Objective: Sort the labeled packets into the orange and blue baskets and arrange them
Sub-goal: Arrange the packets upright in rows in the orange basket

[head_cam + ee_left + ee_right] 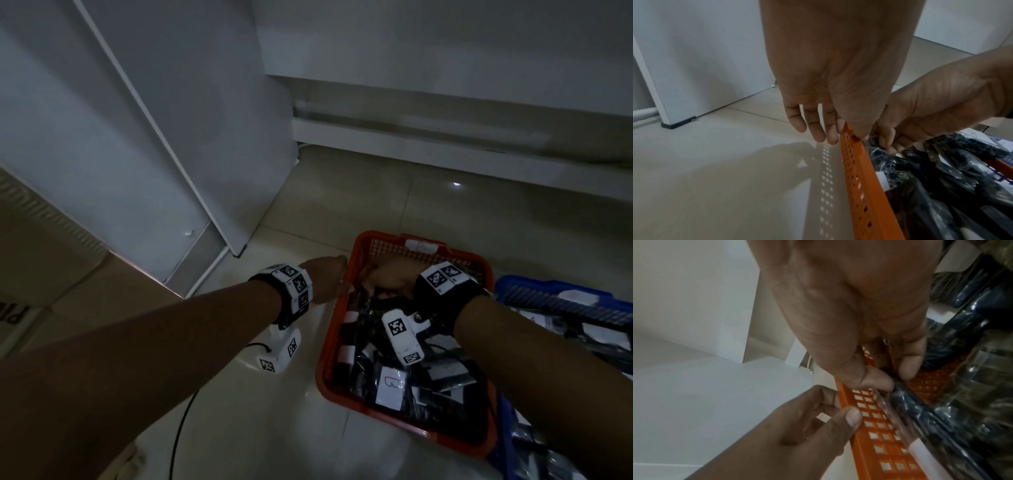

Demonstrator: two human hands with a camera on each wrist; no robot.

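The orange basket (411, 428) stands on the tiled floor, packed with dark plastic packets (445, 394) that carry white labels; one label (390, 387) reads "B". My left hand (329, 277) pinches the basket's left wall (859, 178) near the far corner, with its fingers (818, 126) outside and the thumb (853, 417) on the rim. My right hand (387, 277) is inside the basket at the far end. Its thumb and fingers (908, 368) pinch the top edge of a dark packet (920, 412) that stands against that wall. The blue basket (548, 291) lies to the right, also holding packets.
A white cabinet panel (154, 154) rises at the left, close to the orange basket's corner. A cardboard box (34, 291) sits at the far left. A white skirting ledge (445, 144) runs along the back. A black cable (181, 421) trails over the floor below my left arm.
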